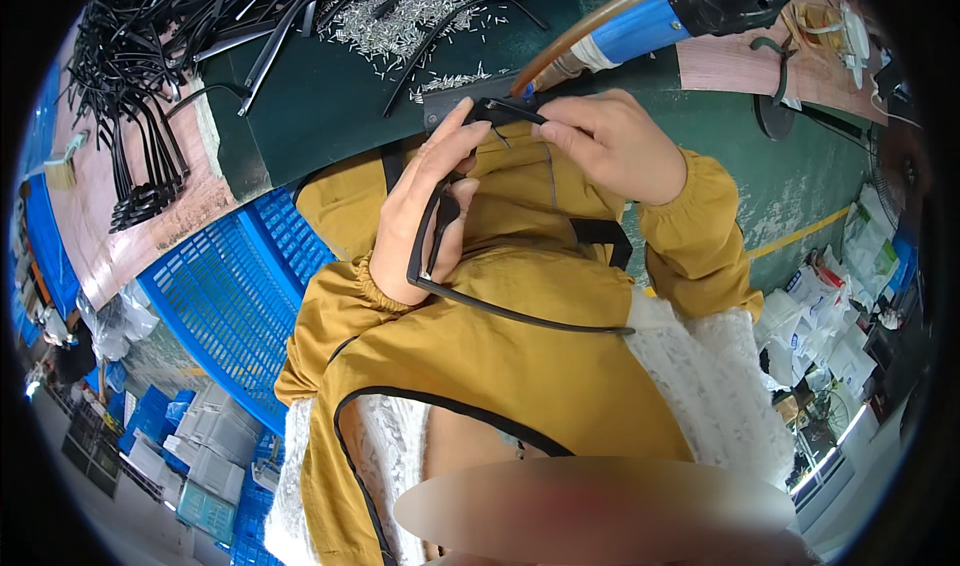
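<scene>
The glasses frame point(480, 304) looks like smooth, dark plastic.

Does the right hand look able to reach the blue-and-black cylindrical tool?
Probably yes: the tool sits just beyond the right hand, nothing visible between, though that hand's grip on the slim black strip must likely open first.

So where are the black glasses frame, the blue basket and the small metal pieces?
Black glasses frame point(450, 292), head view: side arm, near hinge.
Blue basket point(222, 294), head view: slatted wall.
Small metal pieces point(392, 28), head view: middle of larger heap.
</scene>
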{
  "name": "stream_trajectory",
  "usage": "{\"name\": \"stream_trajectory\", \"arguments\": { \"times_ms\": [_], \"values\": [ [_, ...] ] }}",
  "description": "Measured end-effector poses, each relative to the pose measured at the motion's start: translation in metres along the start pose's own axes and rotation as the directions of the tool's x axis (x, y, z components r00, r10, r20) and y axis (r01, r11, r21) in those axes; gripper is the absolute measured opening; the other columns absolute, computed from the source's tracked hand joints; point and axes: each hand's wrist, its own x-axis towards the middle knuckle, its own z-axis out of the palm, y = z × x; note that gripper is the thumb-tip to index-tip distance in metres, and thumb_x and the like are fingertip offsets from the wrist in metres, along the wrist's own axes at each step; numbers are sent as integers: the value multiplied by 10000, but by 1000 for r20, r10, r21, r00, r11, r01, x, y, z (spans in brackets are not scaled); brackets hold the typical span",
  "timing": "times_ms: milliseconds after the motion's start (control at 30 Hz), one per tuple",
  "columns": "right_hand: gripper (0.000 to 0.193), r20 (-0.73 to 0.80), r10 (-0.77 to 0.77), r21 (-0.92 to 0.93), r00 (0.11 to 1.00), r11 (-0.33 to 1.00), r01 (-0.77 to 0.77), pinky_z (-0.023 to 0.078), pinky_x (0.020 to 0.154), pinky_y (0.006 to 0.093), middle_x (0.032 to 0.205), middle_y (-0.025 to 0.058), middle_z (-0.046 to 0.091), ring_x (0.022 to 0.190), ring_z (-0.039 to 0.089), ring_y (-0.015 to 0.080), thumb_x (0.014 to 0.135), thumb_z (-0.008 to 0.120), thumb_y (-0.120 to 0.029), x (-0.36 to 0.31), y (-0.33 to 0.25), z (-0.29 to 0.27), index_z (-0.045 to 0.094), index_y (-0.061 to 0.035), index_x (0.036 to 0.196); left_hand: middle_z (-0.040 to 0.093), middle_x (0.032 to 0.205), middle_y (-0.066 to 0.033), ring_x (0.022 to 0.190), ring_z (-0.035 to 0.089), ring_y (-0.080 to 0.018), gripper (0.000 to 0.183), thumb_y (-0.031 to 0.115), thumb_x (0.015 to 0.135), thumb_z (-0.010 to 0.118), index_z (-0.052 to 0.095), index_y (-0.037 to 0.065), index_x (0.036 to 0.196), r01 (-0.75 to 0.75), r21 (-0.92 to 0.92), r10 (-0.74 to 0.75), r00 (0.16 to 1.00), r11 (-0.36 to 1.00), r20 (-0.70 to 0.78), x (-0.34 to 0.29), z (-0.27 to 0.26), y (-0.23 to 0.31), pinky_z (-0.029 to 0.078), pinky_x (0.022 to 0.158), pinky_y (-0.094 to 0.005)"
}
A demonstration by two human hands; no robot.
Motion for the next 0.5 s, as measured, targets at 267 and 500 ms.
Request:
{"name": "stream_trajectory", "arguments": {
  "times_ms": [267, 500],
  "values": [
    [126, 16, -75, 108, 997, 991, 73, 454, 588, 445, 741, 205, 605, 654, 589, 407, 928, 658, -106, 10, 6, -4, 671, 17, 900, 608, 1403, -246, 1206, 678, -341, 541, -185, 862, 551, 595, 12, 1363, 172, -157, -180, 983, 973, -40, 0, -4, -1, 540, 914, -306],
    [137, -1, 4, 33, 1000, 999, -4, 459, 597, 446, 738, 203, 611, 675, 596, 407, 933, 653, -121, 4, 11, 2, 679, 7, 892, 593, 1390, -286, 1270, 626, -411, 597, -202, 797, 622, 576, 16, 1351, -96, 259, 87, 995, 961, 43, 4, 2, 7, 571, 895, -417]
  ]
}}
